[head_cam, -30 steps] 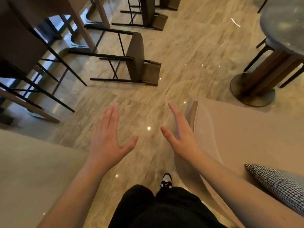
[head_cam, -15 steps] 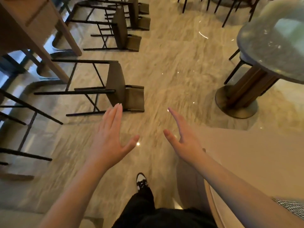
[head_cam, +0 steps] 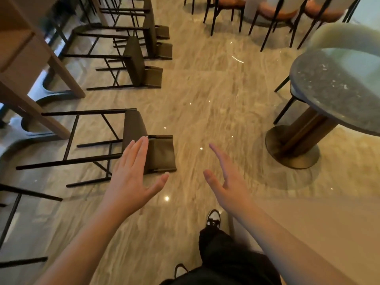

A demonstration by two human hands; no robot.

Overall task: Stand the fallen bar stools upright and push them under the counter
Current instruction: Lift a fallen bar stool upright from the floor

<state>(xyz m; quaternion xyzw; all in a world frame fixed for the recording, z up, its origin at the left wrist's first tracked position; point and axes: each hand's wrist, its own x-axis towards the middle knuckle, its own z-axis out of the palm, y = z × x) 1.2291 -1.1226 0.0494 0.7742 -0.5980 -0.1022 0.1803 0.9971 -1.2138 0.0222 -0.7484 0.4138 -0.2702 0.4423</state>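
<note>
Several bar stools with brown seats and thin black legs lie on their sides on the marble floor, legs pointing left toward the wooden counter. The nearest fallen stool lies just ahead of my hands. A second one lies farther back, and a third behind that. My left hand hovers open above the nearest stool's seat, fingers together and thumb spread, touching nothing. My right hand is open too, held edge-on over bare floor to the right of that stool.
A round stone-topped table on a brass pedestal stands at the right. Dining chairs stand at the back. A beige sofa arm is at lower right. Black legs of another stool show at lower left. My foot is on the floor.
I have stepped forward along the counter. The nearest fallen stool has come closer and now lies right under my left hand. Both hands stay open and empty.
</note>
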